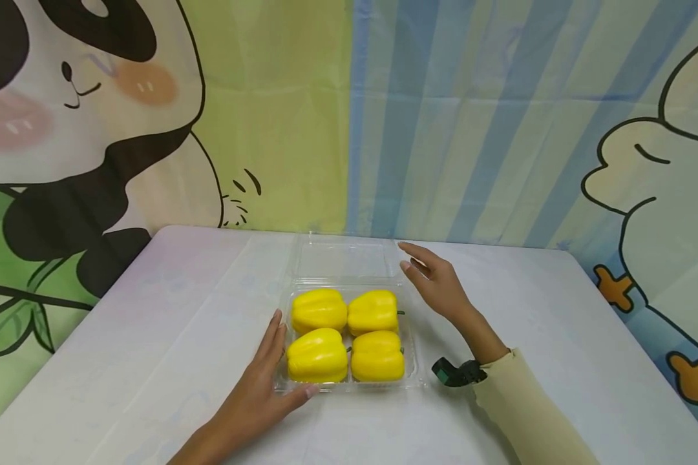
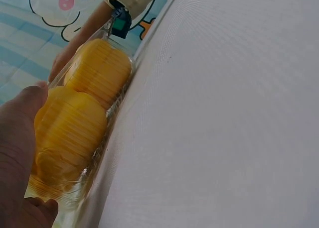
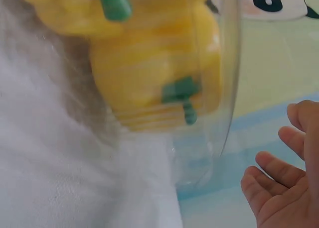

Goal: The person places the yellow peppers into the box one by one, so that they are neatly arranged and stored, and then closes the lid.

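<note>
A: Nearest to me, what's the left hand (image 1: 254, 394) doing?

B: Flat on the white table (image 1: 151, 336), fingers straight and together against the left wall of the clear plastic clamshell tray (image 1: 413, 371). Thumb lies along the tray's front edge. Nothing gripped.

A: Tray contents?

B: Four yellow bell peppers (image 1: 346, 334), two by two, packed touching. The near-left one sits just right of my left fingertips, only the plastic wall between. Left wrist view shows the same: peppers pressed up against the tray wall, thumb at the corner.

A: Right hand (image 1: 436, 279)?

B: Further back, just right of the tray's far-right corner. Fingers loosely extended, slightly apart, holding nothing. I can't tell whether they touch the plastic.

A: Anything in the way?

B: The open lid (image 1: 343, 258) lies flat behind the tray, just left of the right fingertips. Cream sleeve (image 1: 529, 413) and a dark wrist camera mount (image 1: 456, 372) sit right of the tray. Beyond everything, a cartoon panda backdrop (image 1: 81, 116).
</note>
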Demonstrator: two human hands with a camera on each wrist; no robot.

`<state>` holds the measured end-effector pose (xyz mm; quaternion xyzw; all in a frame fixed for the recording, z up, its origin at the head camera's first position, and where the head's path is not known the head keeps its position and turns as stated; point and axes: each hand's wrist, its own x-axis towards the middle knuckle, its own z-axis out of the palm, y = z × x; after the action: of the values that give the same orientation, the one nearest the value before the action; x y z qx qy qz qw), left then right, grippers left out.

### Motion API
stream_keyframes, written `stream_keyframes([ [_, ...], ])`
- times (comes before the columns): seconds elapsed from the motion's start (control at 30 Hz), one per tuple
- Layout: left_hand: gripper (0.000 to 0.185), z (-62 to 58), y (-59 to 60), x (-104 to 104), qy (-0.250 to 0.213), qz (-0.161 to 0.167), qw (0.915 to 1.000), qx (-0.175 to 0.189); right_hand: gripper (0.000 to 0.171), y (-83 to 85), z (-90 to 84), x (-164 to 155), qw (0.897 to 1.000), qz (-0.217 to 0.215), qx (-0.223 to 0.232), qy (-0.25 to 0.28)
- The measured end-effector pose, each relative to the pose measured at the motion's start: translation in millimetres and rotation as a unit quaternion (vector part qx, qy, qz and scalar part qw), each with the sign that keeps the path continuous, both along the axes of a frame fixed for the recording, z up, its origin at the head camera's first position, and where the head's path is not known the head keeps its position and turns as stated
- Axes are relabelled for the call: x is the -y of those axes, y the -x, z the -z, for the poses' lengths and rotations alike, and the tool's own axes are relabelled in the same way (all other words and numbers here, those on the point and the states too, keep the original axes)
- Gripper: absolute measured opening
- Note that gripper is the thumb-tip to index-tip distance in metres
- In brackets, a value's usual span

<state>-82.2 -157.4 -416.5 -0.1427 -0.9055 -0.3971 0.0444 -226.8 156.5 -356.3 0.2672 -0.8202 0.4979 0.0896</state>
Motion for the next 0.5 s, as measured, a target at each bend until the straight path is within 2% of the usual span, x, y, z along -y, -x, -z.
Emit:
stream_keyframes([
  [0.07, 0.110, -0.1, -0.1, 0.0, 0.000, 0.000, 1.0000, -0.002, 0.046, 5.9, 3.9, -3.2, 0.999, 0.018, 0.037, 0.000],
  [0.13, 0.109, -0.2, 0.2, 0.0, 0.001, -0.001, 1.0000, -0.001, 0.050, 17.4, 16.4, -8.8, 0.997, 0.035, 0.073, 0.005],
  [0.23, 0.110, -0.1, 0.3, 0.1, 0.002, -0.001, 1.0000, 0.002, 0.054, 28.2, 28.9, -12.5, 0.989, 0.052, 0.133, 0.037],
  [0.33, 0.109, 0.0, -0.1, 0.1, -0.002, 0.000, 1.0000, 0.003, 0.057, 37.7, 37.1, -11.8, 0.972, 0.054, 0.203, 0.102],
  [0.5, 0.109, 0.2, -0.1, -0.6, 0.001, -0.002, 1.0000, -0.003, 0.057, 56.4, 45.7, -5.5, 0.935, 0.065, 0.302, 0.175],
])
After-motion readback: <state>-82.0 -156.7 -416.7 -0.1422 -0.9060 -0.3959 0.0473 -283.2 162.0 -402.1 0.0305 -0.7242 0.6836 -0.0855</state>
